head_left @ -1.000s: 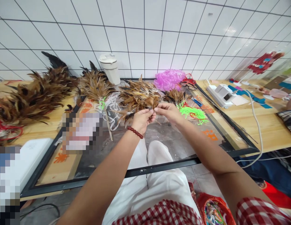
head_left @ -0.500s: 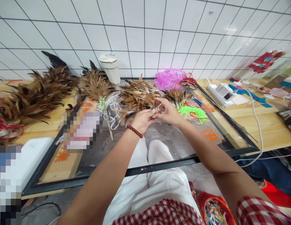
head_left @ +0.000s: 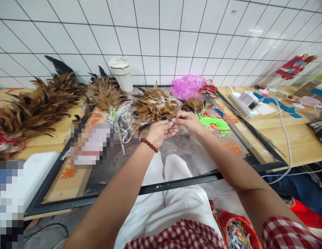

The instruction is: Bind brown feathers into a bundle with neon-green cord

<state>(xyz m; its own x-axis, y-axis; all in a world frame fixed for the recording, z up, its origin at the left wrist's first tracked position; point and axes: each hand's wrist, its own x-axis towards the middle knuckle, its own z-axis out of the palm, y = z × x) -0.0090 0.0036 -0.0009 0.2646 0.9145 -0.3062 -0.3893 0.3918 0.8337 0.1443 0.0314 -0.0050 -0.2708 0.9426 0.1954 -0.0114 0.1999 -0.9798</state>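
Observation:
My left hand (head_left: 161,133), with a dark red bead bracelet (head_left: 150,145) at the wrist, is closed in a pinch. Against its fingertips, my right hand (head_left: 190,123) pinches too. Whatever lies between the fingers is too small to make out. Just beyond both hands spreads a pile of brown feathers (head_left: 154,103) on the glass. A smaller feather bunch (head_left: 196,104) and bright green string (head_left: 215,126) lie right of my right hand. Left of the pile, a feather bunch (head_left: 105,91) is tied with green string onto a thin stick (head_left: 121,137).
A black-framed glass panel (head_left: 181,179) covers the worktop. Behind stand a white lidded cup (head_left: 122,74) and a crumpled pink plastic bag (head_left: 188,86). More feathers (head_left: 38,103) fill the left side. A white power strip (head_left: 244,103) and a cable (head_left: 283,128) are at right.
My right hand's raised fingers have curled down, and its pinch has shifted slightly right at the left fingertips. My left hand has barely moved; its fingers look a little more spread.

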